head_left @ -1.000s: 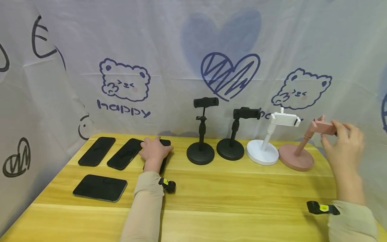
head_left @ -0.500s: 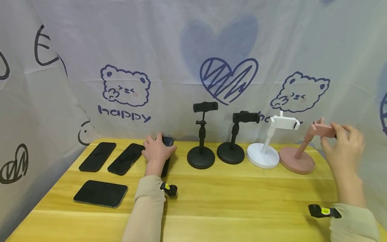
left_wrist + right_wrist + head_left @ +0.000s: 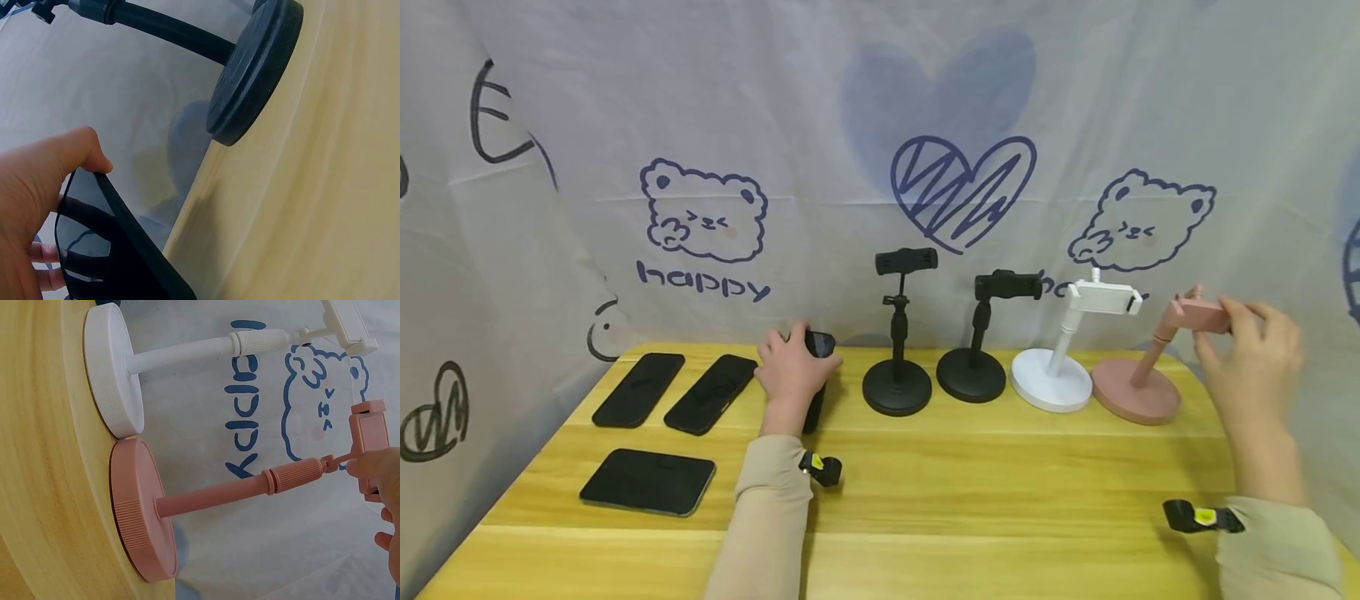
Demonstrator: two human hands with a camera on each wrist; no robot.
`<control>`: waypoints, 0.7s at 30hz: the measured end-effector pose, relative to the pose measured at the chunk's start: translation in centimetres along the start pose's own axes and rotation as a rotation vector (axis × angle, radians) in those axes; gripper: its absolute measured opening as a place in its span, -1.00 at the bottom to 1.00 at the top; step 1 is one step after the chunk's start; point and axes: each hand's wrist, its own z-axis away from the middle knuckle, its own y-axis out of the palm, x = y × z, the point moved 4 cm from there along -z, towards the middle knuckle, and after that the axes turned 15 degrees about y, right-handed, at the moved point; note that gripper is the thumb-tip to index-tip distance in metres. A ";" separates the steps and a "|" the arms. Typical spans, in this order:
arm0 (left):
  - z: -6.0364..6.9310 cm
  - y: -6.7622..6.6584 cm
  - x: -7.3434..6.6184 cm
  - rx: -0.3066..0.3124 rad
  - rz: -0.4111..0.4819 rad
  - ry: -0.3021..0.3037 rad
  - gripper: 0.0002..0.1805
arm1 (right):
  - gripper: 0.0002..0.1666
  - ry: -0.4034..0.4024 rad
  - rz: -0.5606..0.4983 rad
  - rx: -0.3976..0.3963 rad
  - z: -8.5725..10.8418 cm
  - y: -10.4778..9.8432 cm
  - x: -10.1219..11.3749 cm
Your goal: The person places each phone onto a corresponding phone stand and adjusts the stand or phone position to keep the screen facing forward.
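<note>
the left hand (image 3: pixel 791 372) grips a black phone (image 3: pixel 125 247) while the right hand (image 3: pixel 1261 367) pinches the pink stand's holder (image 3: pixel 373 432).

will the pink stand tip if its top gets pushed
The pink stand could tip under a firm push, since its clamp sits high on a slim stem. Its wide, flat base should resist small nudges. The straight stem looks stiff, so it probably won't flop.

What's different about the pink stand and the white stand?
The right hand holds the top of the pink stand, but no hand touches the white stand. The pink stand is at the row's right end; the white stand is between it and a black stand. Both have round bases and poles.
</note>
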 end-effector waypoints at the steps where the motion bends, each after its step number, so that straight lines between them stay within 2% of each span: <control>1: 0.0 -0.1 0.0 -0.004 0.000 0.001 -0.18 | -0.48 0.003 -0.008 0.003 -0.1 0.0 0.0; 14: -0.3 -1.2 -1.1 -0.079 0.018 0.034 -0.18 | -0.47 0.029 0.010 0.015 -0.2 0.2 0.1; 21: -0.3 -1.9 -1.6 -0.097 0.024 0.029 -0.16 | -0.53 -0.055 0.022 -0.029 -0.2 0.0 0.2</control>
